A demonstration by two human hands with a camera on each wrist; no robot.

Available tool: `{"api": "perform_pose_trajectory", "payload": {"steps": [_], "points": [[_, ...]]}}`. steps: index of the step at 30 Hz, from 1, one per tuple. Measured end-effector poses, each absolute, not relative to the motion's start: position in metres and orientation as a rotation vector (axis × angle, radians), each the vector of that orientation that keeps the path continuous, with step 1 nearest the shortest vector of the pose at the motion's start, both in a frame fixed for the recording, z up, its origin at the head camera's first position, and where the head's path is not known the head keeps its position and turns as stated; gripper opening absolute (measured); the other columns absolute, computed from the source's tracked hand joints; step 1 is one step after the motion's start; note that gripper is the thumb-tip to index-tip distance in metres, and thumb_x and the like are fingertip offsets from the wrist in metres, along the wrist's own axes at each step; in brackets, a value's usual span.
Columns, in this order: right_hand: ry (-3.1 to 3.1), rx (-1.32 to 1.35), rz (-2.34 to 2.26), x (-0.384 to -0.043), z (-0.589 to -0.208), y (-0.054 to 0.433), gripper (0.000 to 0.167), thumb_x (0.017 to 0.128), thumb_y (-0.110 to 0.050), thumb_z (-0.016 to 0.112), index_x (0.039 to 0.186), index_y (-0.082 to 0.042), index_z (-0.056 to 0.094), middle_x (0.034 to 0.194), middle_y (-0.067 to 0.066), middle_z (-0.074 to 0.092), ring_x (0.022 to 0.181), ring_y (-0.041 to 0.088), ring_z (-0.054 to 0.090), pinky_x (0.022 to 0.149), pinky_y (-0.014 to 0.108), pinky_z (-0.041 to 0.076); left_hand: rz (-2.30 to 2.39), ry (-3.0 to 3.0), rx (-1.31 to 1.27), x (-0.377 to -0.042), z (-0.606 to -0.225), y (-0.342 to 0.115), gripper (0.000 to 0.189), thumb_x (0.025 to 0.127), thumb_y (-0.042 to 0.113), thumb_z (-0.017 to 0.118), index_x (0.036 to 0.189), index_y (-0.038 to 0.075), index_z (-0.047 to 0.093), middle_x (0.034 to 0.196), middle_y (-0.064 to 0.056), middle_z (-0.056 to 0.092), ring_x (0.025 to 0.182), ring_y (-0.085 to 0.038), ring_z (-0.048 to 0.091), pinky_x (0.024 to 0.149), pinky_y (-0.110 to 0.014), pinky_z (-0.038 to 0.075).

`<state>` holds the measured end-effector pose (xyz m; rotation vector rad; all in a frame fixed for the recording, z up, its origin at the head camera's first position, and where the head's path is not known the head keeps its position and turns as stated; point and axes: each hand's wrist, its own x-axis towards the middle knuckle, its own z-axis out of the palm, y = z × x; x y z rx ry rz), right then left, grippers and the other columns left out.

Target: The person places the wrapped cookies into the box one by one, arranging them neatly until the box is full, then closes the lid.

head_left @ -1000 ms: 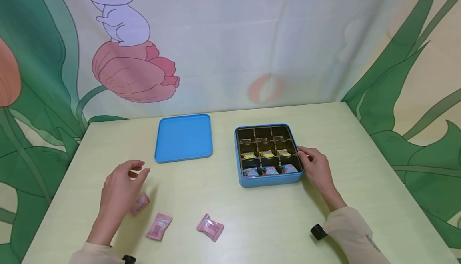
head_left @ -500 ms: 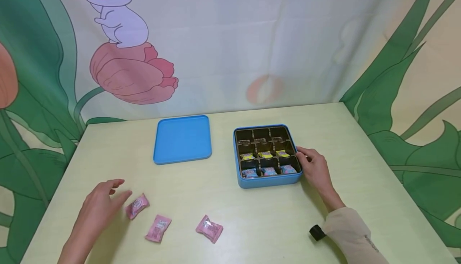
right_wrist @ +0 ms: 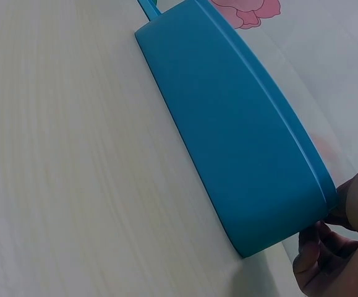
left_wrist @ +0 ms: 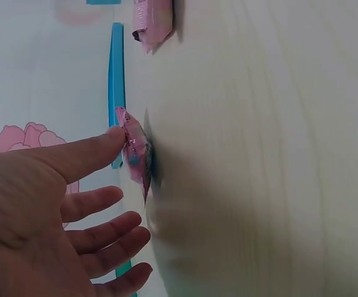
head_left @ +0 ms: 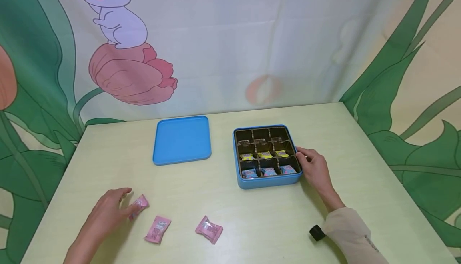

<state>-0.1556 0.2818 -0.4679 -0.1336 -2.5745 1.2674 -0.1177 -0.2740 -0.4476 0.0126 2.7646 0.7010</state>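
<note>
My left hand [head_left: 106,214] is low over the table at the left, with fingers spread and relaxed. Its thumb tip overlaps a pink wrapped candy [head_left: 141,202]; in the left wrist view the thumb is at one end of that candy [left_wrist: 138,151], and the other fingers stand apart from it. Two more pink candies lie to its right, one near [head_left: 158,229] and one farther off [head_left: 209,229]. My right hand [head_left: 317,170] holds the right side of a blue box [head_left: 268,182], thumb and curled fingers at its corner. Yellow candies [head_left: 265,155] fill the middle row, blue ones [head_left: 268,171] the front row.
A flat blue lid [head_left: 181,140] lies at the back left of the pale wooden table [head_left: 252,224]. A printed curtain [head_left: 216,48] hangs behind the table's far edge. A black device [head_left: 317,233] sits at the right sleeve [head_left: 347,226].
My left hand has moved down and left, then a little right to the nearest pink candy. The right hand stays at the box, and the candies lie where they were.
</note>
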Motion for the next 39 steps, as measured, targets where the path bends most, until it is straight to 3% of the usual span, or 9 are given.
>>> {"api": "perform_pose_trajectory", "payload": {"steps": [5,12,28,33,39], "points": [[-2.579,-0.134,1.267,-0.155,-0.469,0.282,0.028,0.103,-0.010,0.063,0.125,0.004,0.072,0.104,0.021,0.070,0.081,0.018,0.058,0.068,0.023,0.045,0.671,2.770,0.026,-0.117,-0.451,-0.270,0.071,0.091,0.032,0.080,0.139,-0.012,0.052,0.134,-0.039,0.051,0.122,-0.055,0.047,0.103,-0.069,0.039],[-2.589,-0.136,1.266,-0.155,-0.469,0.282,0.028,0.103,-0.010,0.063,0.126,0.003,0.072,0.105,0.020,0.070,0.083,0.021,0.059,0.069,0.024,0.045,0.660,2.783,0.064,-0.117,-0.453,-0.264,0.055,0.089,0.021,0.082,0.129,-0.011,0.062,0.107,-0.021,0.063,0.094,-0.032,0.055,0.088,-0.057,0.049],[-2.564,-0.115,1.270,-0.154,-0.470,0.282,0.028,0.102,-0.010,0.063,0.125,0.005,0.072,0.103,0.021,0.070,0.079,0.016,0.057,0.068,0.023,0.044,0.596,2.766,0.074,-0.118,-0.454,-0.252,0.050,0.092,0.021,0.080,0.127,-0.010,0.064,0.109,-0.021,0.063,0.092,-0.030,0.056,0.088,-0.054,0.051],[-2.577,-0.120,1.272,-0.154,-0.469,0.282,0.028,0.103,-0.010,0.063,0.126,0.004,0.071,0.105,0.021,0.070,0.080,0.016,0.057,0.068,0.023,0.044,0.627,2.825,0.093,-0.119,-0.449,-0.243,0.049,0.092,0.022,0.079,0.126,-0.010,0.065,0.104,-0.018,0.064,0.087,-0.028,0.055,0.078,-0.046,0.052],[-2.572,-0.137,1.276,-0.155,-0.468,0.281,0.028,0.103,-0.010,0.063,0.125,0.005,0.071,0.105,0.021,0.070,0.081,0.017,0.057,0.068,0.023,0.044,0.685,2.876,0.115,-0.122,-0.440,-0.233,0.049,0.094,0.024,0.078,0.127,-0.009,0.065,0.091,-0.010,0.058,0.082,-0.024,0.052,0.066,-0.036,0.043]]}}
